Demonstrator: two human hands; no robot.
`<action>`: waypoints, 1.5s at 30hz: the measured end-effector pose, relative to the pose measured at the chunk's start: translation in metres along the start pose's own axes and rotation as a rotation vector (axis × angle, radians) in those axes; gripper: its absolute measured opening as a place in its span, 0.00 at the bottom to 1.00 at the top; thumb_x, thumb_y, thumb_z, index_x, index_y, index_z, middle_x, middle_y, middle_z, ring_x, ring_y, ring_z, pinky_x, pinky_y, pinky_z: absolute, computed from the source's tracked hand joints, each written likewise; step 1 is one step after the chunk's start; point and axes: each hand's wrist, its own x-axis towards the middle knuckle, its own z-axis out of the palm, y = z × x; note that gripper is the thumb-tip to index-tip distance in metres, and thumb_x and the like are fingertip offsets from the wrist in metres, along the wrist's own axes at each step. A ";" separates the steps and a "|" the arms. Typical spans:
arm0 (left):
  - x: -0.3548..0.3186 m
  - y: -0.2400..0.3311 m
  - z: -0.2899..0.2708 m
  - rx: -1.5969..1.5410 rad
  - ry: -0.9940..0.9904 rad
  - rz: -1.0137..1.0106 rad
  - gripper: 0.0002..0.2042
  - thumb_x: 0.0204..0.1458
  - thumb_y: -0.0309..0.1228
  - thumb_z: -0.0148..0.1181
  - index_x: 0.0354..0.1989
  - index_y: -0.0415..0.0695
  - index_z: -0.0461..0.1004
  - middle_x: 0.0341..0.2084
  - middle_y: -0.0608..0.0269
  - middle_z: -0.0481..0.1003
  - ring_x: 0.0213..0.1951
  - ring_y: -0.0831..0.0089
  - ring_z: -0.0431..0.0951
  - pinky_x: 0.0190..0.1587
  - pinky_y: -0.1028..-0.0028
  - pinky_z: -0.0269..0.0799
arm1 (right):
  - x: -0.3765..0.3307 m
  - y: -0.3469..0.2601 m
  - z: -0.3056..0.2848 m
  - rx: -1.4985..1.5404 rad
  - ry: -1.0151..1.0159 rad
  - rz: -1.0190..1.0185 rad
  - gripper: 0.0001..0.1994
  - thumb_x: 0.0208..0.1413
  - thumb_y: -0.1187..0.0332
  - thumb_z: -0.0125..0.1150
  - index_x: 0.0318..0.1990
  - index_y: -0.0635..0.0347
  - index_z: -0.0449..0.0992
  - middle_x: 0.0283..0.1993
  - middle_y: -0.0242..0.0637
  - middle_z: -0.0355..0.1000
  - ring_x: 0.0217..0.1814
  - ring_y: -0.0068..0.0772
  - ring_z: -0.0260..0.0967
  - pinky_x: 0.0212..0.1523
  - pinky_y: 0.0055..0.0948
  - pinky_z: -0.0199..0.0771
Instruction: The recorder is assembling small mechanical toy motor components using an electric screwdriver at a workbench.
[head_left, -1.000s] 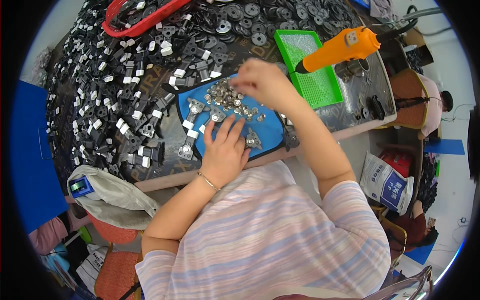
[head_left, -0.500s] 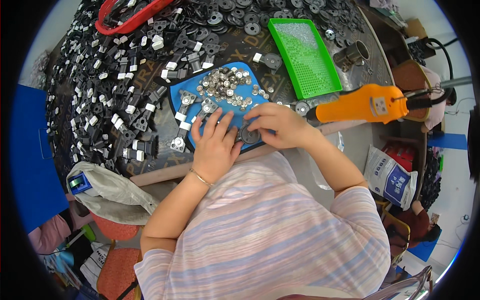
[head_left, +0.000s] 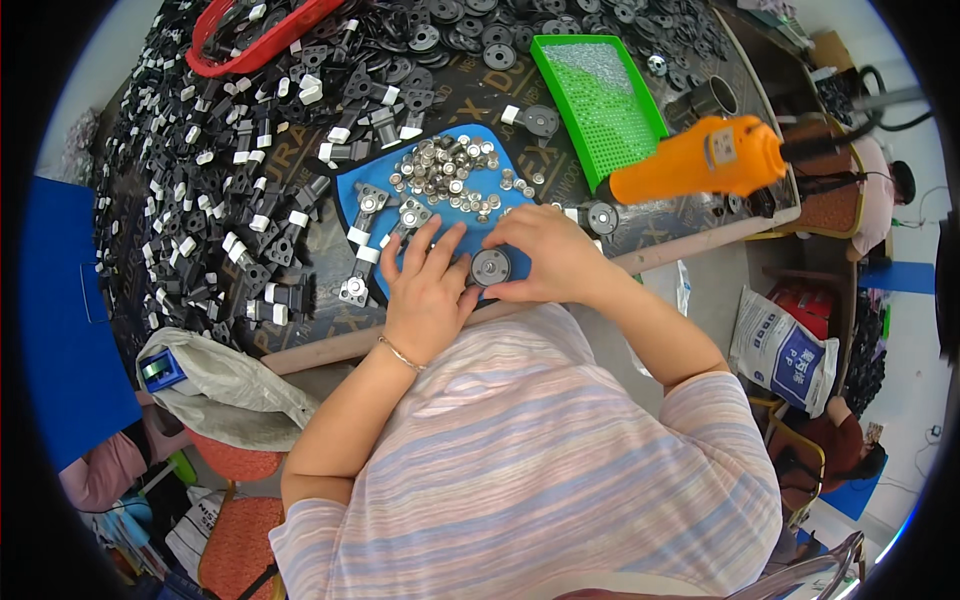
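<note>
A round black disc with a pale metal centre lies at the lower edge of a blue mat. My left hand has its thumb and index finger against the disc's left side. Its other fingers are spread over the mat, close to a black-and-metal bracket. My right hand curves around the disc from the right, index finger above it and thumb below, both near its rim. Small silver round metal pieces lie heaped on the mat. More brackets with white ends lie left of my left hand.
An orange power screwdriver hangs above the table, right of my right hand. Behind it are a green tray of small shiny parts and a metal cup. Black-and-white parts pile up left; a red basket stands far left.
My right fingers have parted from a close pinch over the disc to straddle its rim. The disc's pale centre now shows. The hanging screwdriver has swung up and left.
</note>
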 end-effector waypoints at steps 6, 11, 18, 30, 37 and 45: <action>0.001 0.000 0.000 -0.036 0.004 -0.044 0.13 0.33 0.33 0.65 0.31 0.45 0.77 0.51 0.66 0.68 0.58 0.63 0.59 0.60 0.57 0.41 | -0.006 0.003 0.011 -0.012 0.115 0.007 0.23 0.30 0.54 0.73 0.35 0.55 0.75 0.35 0.34 0.70 0.41 0.38 0.67 0.42 0.34 0.65; -0.001 -0.001 0.001 -0.041 0.013 -0.041 0.13 0.34 0.34 0.65 0.31 0.45 0.77 0.52 0.66 0.67 0.58 0.64 0.59 0.59 0.56 0.42 | -0.008 0.002 0.011 -0.028 0.146 -0.008 0.24 0.30 0.53 0.72 0.38 0.53 0.77 0.35 0.33 0.70 0.40 0.36 0.67 0.41 0.33 0.64; -0.003 -0.002 0.000 -0.062 0.048 -0.027 0.14 0.34 0.35 0.67 0.30 0.45 0.77 0.52 0.65 0.68 0.58 0.64 0.60 0.59 0.58 0.42 | -0.012 -0.002 0.012 -0.047 0.131 0.053 0.23 0.32 0.53 0.70 0.39 0.52 0.77 0.35 0.31 0.71 0.40 0.33 0.67 0.41 0.32 0.62; -0.002 -0.001 -0.010 -0.099 0.071 -0.064 0.20 0.33 0.44 0.67 0.31 0.44 0.73 0.48 0.60 0.69 0.57 0.61 0.60 0.59 0.57 0.41 | -0.021 -0.012 -0.035 -0.438 0.869 -0.432 0.39 0.30 0.51 0.75 0.52 0.56 0.64 0.52 0.39 0.60 0.47 0.37 0.63 0.44 0.33 0.63; 0.016 0.004 -0.006 -0.105 -0.027 0.001 0.24 0.35 0.43 0.66 0.41 0.42 0.74 0.46 0.62 0.69 0.53 0.62 0.62 0.59 0.53 0.41 | -0.002 0.019 -0.075 0.696 0.811 -0.057 0.36 0.38 0.63 0.71 0.54 0.63 0.59 0.44 0.39 0.65 0.47 0.33 0.65 0.49 0.35 0.65; 0.024 0.004 -0.008 -0.118 -0.096 0.016 0.21 0.34 0.42 0.66 0.36 0.42 0.75 0.45 0.64 0.72 0.52 0.63 0.63 0.58 0.51 0.40 | -0.004 0.029 -0.109 0.932 1.172 -0.165 0.20 0.42 0.78 0.59 0.47 0.70 0.66 0.37 0.39 0.65 0.27 0.26 0.66 0.28 0.24 0.69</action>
